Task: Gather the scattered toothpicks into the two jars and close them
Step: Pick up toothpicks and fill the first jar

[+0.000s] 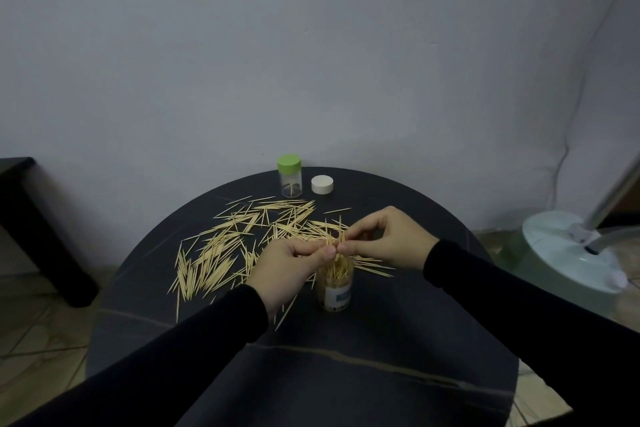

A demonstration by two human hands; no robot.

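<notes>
Pale grey-blue wall (311, 45) across whole bkgd, few small scuffs. Tiled floor (31, 333) visible lower left, beige.
Round dark table (311, 374) centre frame, matte black-blue top w/ thin tan veins running across near side. Butts against wall at far edge.
Black furniture piece (38, 236) at left, leg down to floor; type unclear.
Pale green fan base (561, 250) at right on floor, metal pole angling up, white cord up the wall.
Black sleeves (173, 357) on both arms, reaching in from bottom corners.
Scattered toothpicks (221, 246) spread over table's middle & left, loose heap, some strays near front.
Left hand (287, 274) & right hand (391, 239) meeting above open jar, each pinching a small toothpick bundle (341, 236) at fingertips, bundle upright, tips up, right over jar mouth.
Open labelled jar (336, 288) upright, near table centre, partly filled w/ toothpicks, below & between hands.
Green-lidded jar (290, 176) at far edge, closed, clear, a few picks inside.
White lid (322, 184) just beside it, to right, flat on table.
</notes>
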